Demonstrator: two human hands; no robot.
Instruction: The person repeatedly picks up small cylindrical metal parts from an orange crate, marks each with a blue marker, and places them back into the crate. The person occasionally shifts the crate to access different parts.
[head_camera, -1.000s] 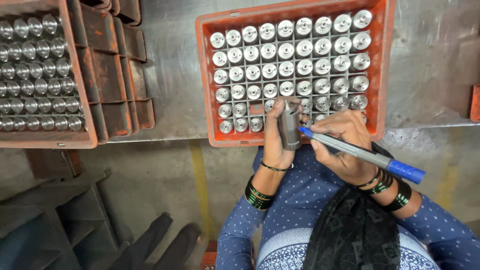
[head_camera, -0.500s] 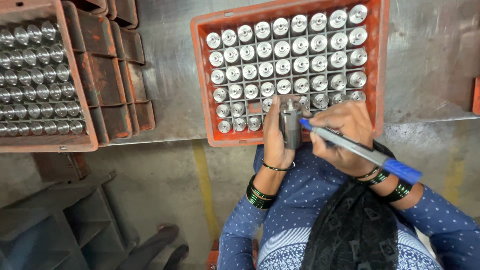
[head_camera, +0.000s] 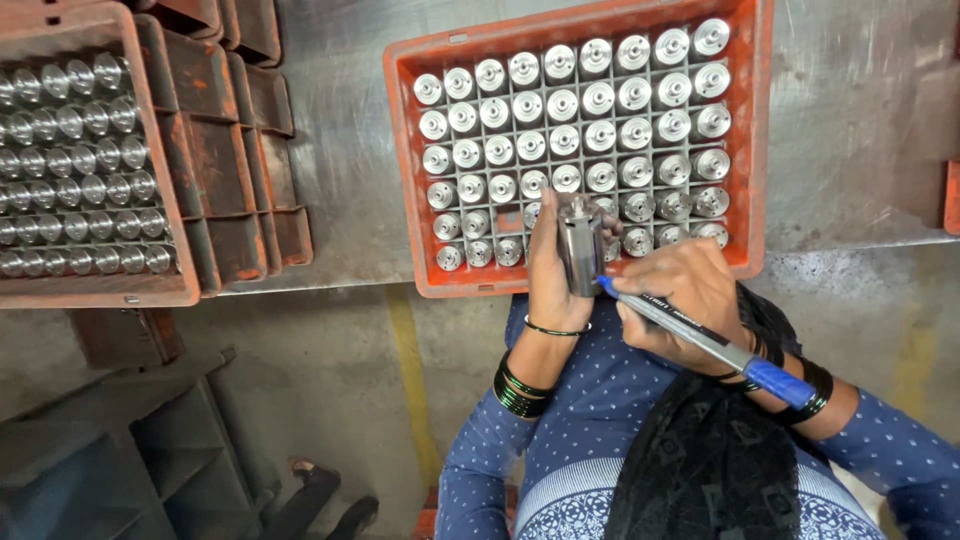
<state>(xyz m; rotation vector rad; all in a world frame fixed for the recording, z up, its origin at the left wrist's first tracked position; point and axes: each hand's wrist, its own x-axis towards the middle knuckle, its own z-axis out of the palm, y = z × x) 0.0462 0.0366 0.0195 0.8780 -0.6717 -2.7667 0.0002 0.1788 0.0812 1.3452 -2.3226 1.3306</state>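
With the left hand (head_camera: 552, 268) gripping one metal cylinder (head_camera: 580, 250) and the right hand (head_camera: 680, 295) pressing a blue marker (head_camera: 700, 335) to it, the orange crate (head_camera: 405, 150) (nearly full) looks mostly unmarked.

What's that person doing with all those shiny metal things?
A person holds one shiny metal cylinder upright in the left hand. The right hand holds a blue marker pen with its tip against the cylinder's side. Right behind sits an orange crate full of similar metal parts in a grid. Another filled crate sits off to the left.
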